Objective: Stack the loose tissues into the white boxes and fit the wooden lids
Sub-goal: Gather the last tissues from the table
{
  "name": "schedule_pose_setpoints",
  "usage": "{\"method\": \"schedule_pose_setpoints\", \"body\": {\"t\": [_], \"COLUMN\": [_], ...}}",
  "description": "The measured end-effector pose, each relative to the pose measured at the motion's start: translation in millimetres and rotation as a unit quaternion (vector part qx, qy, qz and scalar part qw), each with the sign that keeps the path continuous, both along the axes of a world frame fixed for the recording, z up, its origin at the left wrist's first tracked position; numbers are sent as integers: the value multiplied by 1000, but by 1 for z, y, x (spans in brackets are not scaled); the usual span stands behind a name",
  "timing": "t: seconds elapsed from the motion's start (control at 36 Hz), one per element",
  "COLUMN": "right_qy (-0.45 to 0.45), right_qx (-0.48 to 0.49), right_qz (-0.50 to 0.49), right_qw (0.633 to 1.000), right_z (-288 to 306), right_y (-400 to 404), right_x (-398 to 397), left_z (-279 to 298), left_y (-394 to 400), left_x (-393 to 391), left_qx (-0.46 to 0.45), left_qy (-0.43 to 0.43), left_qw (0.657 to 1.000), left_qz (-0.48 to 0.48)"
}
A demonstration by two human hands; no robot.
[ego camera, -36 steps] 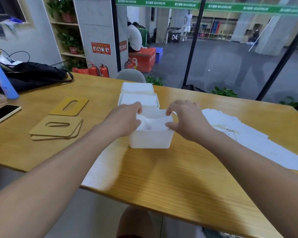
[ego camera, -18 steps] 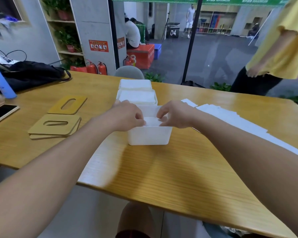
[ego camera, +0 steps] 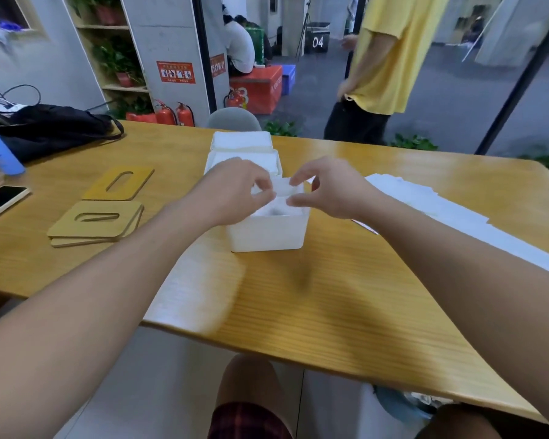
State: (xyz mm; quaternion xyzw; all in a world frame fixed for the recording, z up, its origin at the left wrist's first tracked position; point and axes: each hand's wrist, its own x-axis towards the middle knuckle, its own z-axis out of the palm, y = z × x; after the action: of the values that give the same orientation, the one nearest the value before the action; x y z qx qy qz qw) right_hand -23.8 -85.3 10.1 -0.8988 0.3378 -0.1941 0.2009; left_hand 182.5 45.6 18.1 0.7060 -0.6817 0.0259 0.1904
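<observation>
Hovering over the nearest white box (ego camera: pixel 268 231) at the table's (ego camera: pixel 346 299) middle, I see my left hand (ego camera: pixel 235 191) and right hand (ego camera: pixel 328 188) each pinching the tissue (ego camera: pixel 282 188) at its open top. Two more filled boxes (ego camera: pixel 244 153) line up behind it. Wooden lids (ego camera: pixel 97 221) lie well to the left, loose tissues (ego camera: pixel 425 201) spread to the right.
</observation>
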Motion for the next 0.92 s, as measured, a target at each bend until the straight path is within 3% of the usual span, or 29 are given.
{"method": "schedule_pose_setpoints", "body": {"t": [0.17,0.28,0.39,0.64,0.92], "right_qy": [-49,-44,-21,51,3], "right_qx": [-15,-13,-13,-22,-43], "right_qz": [-5,-21,-70,-181,-199], "right_qw": [999,999,997,982,979], "right_z": [5,-4,-23,-71,-95], "right_y": [11,18,19,5,-25], "right_x": [-50,-93,-143,-232,-252], "left_z": [15,9,-11,-76,-104], "left_y": [-11,-27,-44,-84,-111], "left_x": [-65,-111,-151,-206,-221], "left_qx": [-54,-23,-3,83,73], "left_qy": [21,-16,6,38,62], "left_qw": [995,992,987,981,980], "left_qz": [-79,-126,-163,-171,-172]}}
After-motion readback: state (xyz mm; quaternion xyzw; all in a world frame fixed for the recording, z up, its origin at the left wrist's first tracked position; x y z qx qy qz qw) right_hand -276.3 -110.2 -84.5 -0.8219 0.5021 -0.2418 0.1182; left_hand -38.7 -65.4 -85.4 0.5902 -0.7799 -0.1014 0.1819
